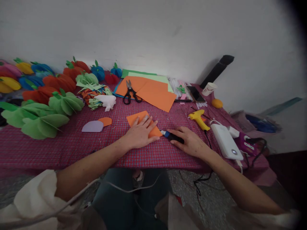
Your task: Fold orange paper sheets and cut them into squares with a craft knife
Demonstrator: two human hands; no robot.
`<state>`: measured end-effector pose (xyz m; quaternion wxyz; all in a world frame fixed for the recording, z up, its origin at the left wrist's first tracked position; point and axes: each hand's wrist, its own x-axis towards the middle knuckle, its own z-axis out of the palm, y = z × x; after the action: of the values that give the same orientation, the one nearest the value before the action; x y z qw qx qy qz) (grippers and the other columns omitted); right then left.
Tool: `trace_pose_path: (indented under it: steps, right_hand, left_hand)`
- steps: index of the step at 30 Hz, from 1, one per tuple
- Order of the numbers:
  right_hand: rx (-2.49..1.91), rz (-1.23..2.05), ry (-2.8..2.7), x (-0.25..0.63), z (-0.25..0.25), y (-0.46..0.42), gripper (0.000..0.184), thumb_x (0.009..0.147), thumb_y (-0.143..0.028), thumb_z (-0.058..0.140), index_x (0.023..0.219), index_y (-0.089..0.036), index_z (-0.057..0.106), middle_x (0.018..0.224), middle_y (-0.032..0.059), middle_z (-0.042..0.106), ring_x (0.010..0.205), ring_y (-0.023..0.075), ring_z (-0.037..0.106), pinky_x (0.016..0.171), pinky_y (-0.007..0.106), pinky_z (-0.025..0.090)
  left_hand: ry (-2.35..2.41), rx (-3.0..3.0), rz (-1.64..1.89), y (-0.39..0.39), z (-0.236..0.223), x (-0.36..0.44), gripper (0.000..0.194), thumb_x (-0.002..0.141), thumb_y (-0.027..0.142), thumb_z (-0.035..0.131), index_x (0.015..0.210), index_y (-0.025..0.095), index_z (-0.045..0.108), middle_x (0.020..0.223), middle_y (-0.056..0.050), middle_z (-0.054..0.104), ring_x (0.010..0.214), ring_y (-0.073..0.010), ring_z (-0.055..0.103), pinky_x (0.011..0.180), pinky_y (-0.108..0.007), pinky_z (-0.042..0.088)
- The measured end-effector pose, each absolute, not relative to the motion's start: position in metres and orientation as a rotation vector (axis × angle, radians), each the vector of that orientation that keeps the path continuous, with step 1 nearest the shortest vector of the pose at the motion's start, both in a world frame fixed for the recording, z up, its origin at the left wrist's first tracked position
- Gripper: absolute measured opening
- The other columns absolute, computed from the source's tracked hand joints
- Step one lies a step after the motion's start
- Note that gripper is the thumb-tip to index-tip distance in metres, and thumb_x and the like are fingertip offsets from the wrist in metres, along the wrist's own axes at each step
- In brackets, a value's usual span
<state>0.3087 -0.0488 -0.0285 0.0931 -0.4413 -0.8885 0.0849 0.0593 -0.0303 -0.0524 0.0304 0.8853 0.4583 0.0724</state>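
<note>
My left hand (140, 134) lies flat with fingers spread on a small folded-looking piece of orange paper (132, 118), pressing it to the checked tablecloth (115, 153). In my right hand (192, 142) is a blue and black utility knife (174, 137), its blade end at the paper's right corner. Whether the blade touches the paper I cannot tell. To the left rest a lilac paper half-round (92, 126) and a smaller orange paper piece (106, 121). Black-handled scissors (129, 93) lie on larger orange sheets (157, 94) behind my hands.
Paper pumpkins (66, 103) in several colours crowd the left, beside a heap of paper scraps (92, 95). On the right are a yellow glue gun (198, 118), a white power bank (225, 140), a phone (195, 93), a paper cup (209, 88) and cables. A wall (148, 35) stands behind.
</note>
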Motion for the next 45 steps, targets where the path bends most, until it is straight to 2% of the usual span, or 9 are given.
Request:
trace_pose_path:
  steps: [14,34,45]
  right_hand:
    - [-1.298,0.255,-2.644,0.301,-0.027,-0.041,0.045,0.085,-0.038,0.049,0.128,-0.026,0.047,0.1,0.0091,0.055,0.091,0.0215,0.054,0.081,0.039,0.047]
    - [-1.333,0.238,-2.599,0.292,-0.026,-0.037,0.044,0.084,-0.037,0.051,0.126,-0.025,0.05,0.098,0.0087,0.055,0.089,0.0214,0.054,0.08,0.038,0.047]
    - [-1.35,0.231,-2.576,0.306,-0.03,-0.038,0.044,0.084,-0.038,0.05,0.126,-0.026,0.049,0.099,0.0084,0.056,0.089,0.0213,0.055,0.079,0.039,0.047]
  left_hand:
    - [1.403,2.693,0.235,-0.03,-0.052,0.059,0.08,0.081,0.07,0.013,0.143,0.019,0.014,0.148,-0.009,0.02,0.136,-0.0255,0.011,0.107,-0.046,0.007]
    - [1.423,2.702,0.22,-0.031,-0.05,0.059,0.081,0.081,0.069,0.015,0.143,0.017,0.015,0.148,-0.009,0.019,0.136,-0.0254,0.011,0.107,-0.044,0.007]
    - [1.414,2.679,0.241,-0.031,-0.052,0.059,0.082,0.081,0.07,0.015,0.143,0.018,0.011,0.149,-0.01,0.016,0.137,-0.0252,0.008,0.108,-0.044,0.005]
